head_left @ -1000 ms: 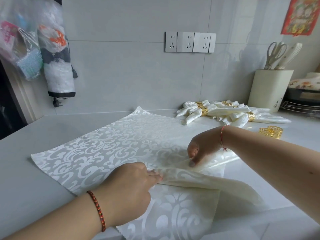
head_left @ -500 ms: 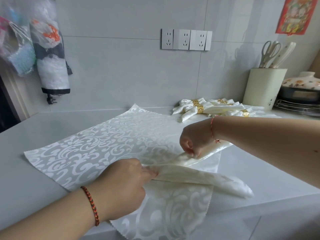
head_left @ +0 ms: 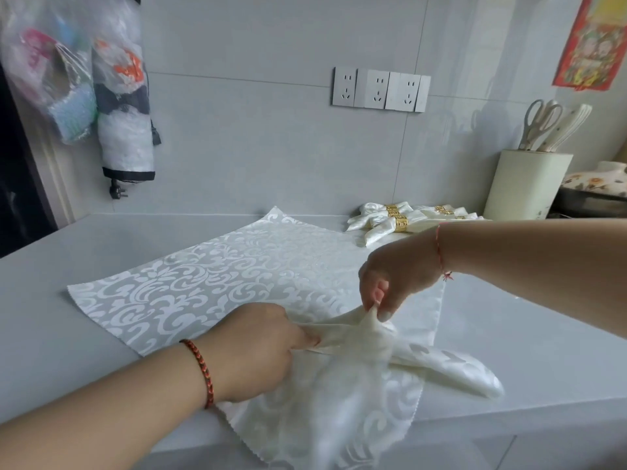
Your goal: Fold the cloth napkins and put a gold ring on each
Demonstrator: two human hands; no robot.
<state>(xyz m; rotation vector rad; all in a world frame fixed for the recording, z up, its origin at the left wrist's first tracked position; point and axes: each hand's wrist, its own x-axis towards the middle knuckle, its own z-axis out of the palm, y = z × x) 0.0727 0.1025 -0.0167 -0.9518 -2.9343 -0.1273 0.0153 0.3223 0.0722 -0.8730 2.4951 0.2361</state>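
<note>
A white damask cloth napkin (head_left: pixel 217 283) lies spread on the pale counter, its near corner hanging over the front edge. My left hand (head_left: pixel 258 347) pinches a gathered fold of it near the front. My right hand (head_left: pixel 397 283) pinches the same fold a little to the right and lifts it off the counter. A folded end of the napkin sticks out to the right below my right hand. Several finished napkins (head_left: pixel 380 223) with gold rings (head_left: pixel 400 223) lie at the back right, partly hidden by my right forearm.
A cream utensil holder (head_left: pixel 526 184) with scissors (head_left: pixel 537 122) stands at the back right, beside a pot with a floral lid (head_left: pixel 597 181). Plastic bags (head_left: pixel 84 83) hang on the left wall. Wall sockets (head_left: pixel 380 89) sit above the counter (head_left: pixel 68 334).
My right hand has raised its pinched fold higher and drawn it toward my left hand. The loose gold ring seen earlier at the right is now hidden behind my forearm.
</note>
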